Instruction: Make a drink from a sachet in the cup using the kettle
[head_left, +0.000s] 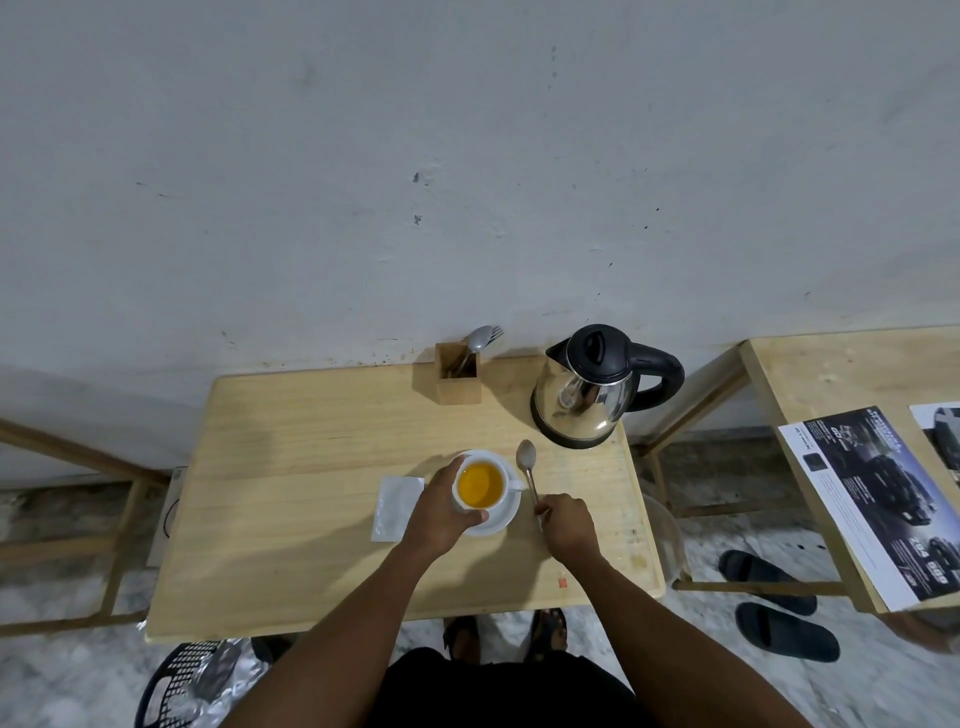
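Note:
A white cup (480, 486) full of orange drink stands on a white saucer (501, 522) in the middle of the wooden table (311, 467). My left hand (441, 512) wraps around the cup's left side. My right hand (569, 522) holds the handle end of a metal spoon (527, 465), whose bowl points away from me, to the right of the cup and outside it. A white sachet (396, 506) lies flat just left of the saucer. The steel kettle (587, 395) with black lid and handle stands at the table's back right.
A wooden holder (457, 374) with cutlery stands at the back edge by the wall. To the right a second table (810, 374) carries printed leaflets (878, 499). Black sandals (774, 603) lie on the floor between the tables. A black basket (176, 680) sits under the near left corner.

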